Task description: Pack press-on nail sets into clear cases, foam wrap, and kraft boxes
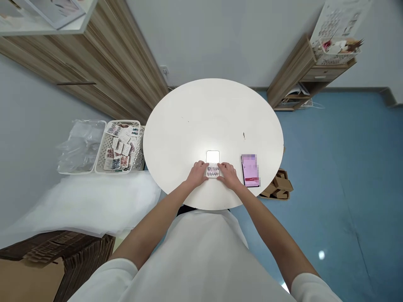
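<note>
A small open box of press-on nails [213, 170] lies on the white oval table [214, 113] near its front edge. Two rows of shiny purple-pink nails show inside it, and its pale lid [213, 157] is tipped back on the far side. My left hand [197, 173] grips the box's left side between thumb and fingers. From the opposite side, my right hand [229, 175] holds the right edge in the same way. Some of the rim is hidden under my fingertips.
Right of my hand lies a phone [251, 171] with a lit pink screen. White baskets of nail cards [119, 147] and clear plastic bags [82, 144] stand left of the table. Cardboard pieces [278, 184] are below its right edge. A wooden cabinet [122, 54] rises behind left.
</note>
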Motion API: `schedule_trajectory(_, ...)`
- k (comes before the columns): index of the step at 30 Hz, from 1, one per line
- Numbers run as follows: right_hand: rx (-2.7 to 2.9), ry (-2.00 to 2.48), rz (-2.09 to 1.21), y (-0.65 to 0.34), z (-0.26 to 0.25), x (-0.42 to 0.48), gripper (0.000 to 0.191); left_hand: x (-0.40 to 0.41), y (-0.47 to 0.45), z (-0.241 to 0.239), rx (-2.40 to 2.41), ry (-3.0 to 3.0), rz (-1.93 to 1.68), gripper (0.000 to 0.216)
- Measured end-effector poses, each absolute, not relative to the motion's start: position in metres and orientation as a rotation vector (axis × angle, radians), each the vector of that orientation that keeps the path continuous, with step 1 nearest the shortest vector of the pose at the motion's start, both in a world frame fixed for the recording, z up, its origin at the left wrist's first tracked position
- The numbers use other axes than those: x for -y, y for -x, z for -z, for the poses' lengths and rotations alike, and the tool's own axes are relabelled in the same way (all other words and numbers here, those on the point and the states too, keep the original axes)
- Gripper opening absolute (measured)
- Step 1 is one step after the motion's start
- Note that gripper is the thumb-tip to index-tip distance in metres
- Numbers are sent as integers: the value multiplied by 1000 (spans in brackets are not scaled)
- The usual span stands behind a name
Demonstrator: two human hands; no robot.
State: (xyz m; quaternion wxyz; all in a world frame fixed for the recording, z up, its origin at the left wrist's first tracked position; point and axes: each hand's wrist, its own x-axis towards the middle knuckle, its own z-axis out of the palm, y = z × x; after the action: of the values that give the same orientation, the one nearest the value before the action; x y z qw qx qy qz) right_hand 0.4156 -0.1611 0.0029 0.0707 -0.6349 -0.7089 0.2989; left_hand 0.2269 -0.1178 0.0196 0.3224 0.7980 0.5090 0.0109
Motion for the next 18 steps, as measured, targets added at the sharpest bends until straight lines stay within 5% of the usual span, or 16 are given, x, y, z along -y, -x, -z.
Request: schedule_trajectory(18,2125,1899,-957,-416,4,164,60,122,-222,1,-1272,-1962,-38,65)
